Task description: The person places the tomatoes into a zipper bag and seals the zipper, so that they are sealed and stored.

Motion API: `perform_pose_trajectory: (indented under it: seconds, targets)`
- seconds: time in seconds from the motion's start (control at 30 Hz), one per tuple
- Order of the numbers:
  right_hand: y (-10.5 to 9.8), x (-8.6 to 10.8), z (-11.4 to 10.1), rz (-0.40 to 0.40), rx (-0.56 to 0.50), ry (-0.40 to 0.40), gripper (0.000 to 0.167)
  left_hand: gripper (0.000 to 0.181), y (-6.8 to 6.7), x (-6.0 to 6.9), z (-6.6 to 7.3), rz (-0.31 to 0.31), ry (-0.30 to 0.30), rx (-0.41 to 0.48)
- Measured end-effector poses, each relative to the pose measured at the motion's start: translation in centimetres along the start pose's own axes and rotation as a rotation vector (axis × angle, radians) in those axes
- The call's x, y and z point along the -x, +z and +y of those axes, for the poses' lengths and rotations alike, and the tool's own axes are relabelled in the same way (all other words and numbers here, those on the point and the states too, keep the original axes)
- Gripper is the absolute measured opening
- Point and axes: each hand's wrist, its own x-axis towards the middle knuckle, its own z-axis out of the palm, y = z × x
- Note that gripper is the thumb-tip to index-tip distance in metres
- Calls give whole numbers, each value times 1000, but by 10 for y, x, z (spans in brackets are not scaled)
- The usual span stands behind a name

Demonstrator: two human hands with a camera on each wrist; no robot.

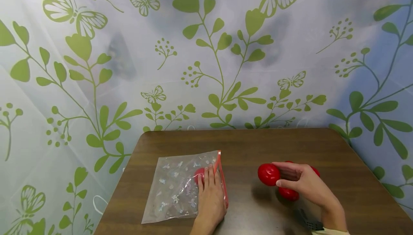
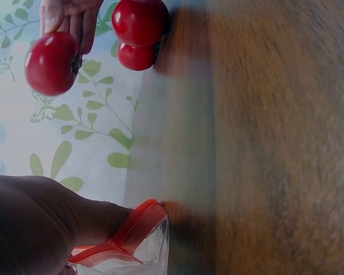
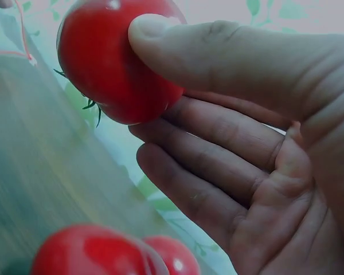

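My right hand (image 1: 303, 183) holds a red tomato (image 1: 269, 174) above the table, thumb on one side and fingers on the other. Green sepals show on this tomato (image 3: 109, 63) in the right wrist view. More tomatoes (image 1: 288, 194) lie beneath and behind that hand, partly hidden by it. A clear zip bag (image 1: 171, 188) with a red zip edge lies flat at the left. Over its zip end my left hand (image 1: 211, 195) grips the bag, the thumb at the red mouth (image 2: 140, 226) in the left wrist view. Inside, by the left fingertips, a tomato (image 1: 198, 173) shows through the plastic.
The brown wooden table (image 1: 245, 142) has rounded far corners. Right behind it hangs a pale curtain (image 1: 232, 66) with green leaves and butterflies. A dark strap (image 1: 309, 222) is at the right wrist.
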Motion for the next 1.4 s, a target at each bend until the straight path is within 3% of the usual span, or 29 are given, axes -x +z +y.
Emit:
perform_pose_trajectory:
  seconds: [0.8, 1.4]
  targets:
    - [47, -45, -5, -92, 46, -132, 57, 110, -3, -1, 3, -47, -21, 23]
    - [93, -75, 8, -147, -10, -204, 56, 112, -1, -2, 2, -38, -23, 35]
